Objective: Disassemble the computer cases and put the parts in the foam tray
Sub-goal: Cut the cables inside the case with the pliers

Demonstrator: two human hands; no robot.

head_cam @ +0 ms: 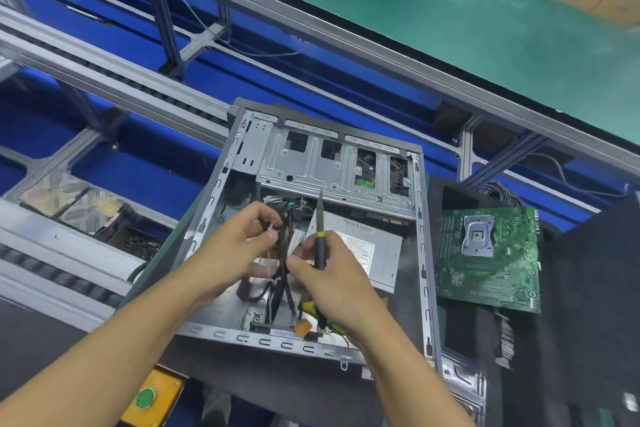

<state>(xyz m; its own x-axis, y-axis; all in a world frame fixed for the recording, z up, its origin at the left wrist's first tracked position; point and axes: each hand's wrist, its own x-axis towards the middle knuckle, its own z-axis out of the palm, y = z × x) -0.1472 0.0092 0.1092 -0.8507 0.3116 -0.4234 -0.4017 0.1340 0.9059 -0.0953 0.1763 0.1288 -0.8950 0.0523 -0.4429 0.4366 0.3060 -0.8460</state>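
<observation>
Left hand (239, 246) pinches the cable bundle (281, 276) inside the computer case (311, 163) at 12 o'clock; right hand (334, 284) grips the screwdriver (320, 250), tip up. Motherboard (485, 253) lies at 3 o'clock on the foam tray (450, 196). Cables look limp and light (connectors probably fragile), so I'd pull at plugs, not wires.
</observation>
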